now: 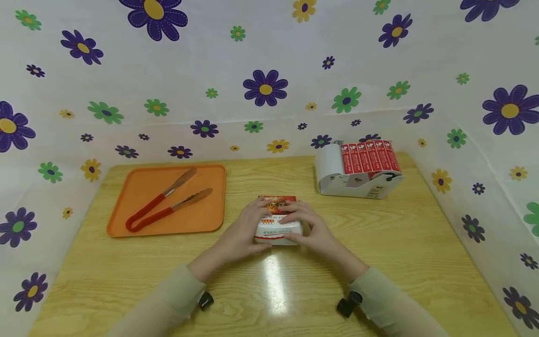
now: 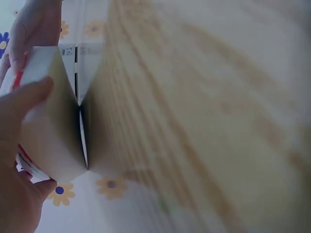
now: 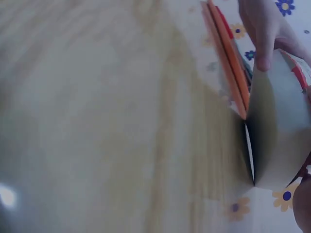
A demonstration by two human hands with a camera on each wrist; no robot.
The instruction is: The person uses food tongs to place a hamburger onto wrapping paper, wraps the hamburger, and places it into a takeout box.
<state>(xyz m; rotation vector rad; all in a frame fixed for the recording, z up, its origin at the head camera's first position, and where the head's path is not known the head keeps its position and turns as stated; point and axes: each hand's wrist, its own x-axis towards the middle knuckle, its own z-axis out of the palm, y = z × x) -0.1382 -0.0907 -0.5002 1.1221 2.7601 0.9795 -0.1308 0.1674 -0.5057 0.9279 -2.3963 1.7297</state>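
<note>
A small white and red paper food box with printed lettering stands on the table in front of me. My left hand grips its left side, the fingers curving over the top and the thumb low at the near edge. From the other side my right hand holds it, fingers spread over the top and thumb at the near right corner. In the left wrist view, the plain near side of the box shows, its lower edge close over the table. The right wrist view shows the same box between both hands.
An orange tray lies at the back left, with red-handled tongs on it. At the back right stands a white holder filled with several red cartons. Flower-printed cloth encloses the wooden table at back and sides.
</note>
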